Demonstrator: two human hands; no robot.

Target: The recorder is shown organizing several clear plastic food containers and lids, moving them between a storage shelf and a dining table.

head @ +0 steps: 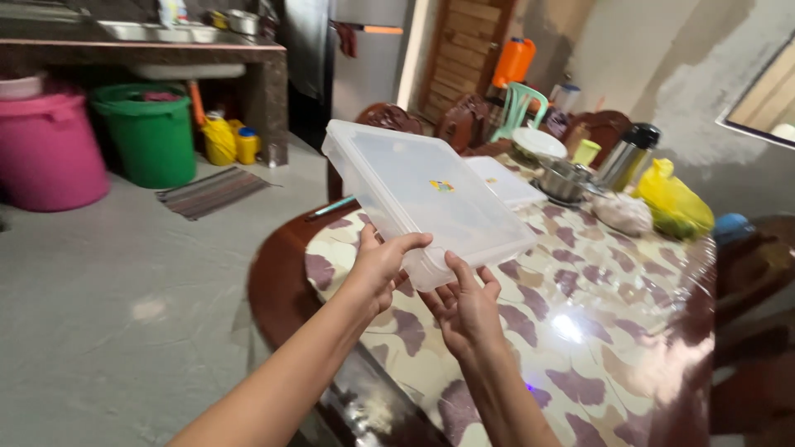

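A clear rectangular plastic container (422, 186) with a small sticker on it hangs tilted above the near part of a round table (629, 331) covered in a glossy cream and purple leaf-patterned cloth. My left hand (383, 263) grips its near edge, thumb on top. My right hand (466, 308) supports the near corner from below, palm up with fingers spread against the underside.
On the far side of the table lie a flat clear lid (505, 180), a steel pot (563, 180), a thermos (627, 155), a yellow bag (672, 199) and a white plate (538, 141). Wooden chairs ring the table. Pink (45, 149) and green (149, 132) tubs stand under a sink counter at the left.
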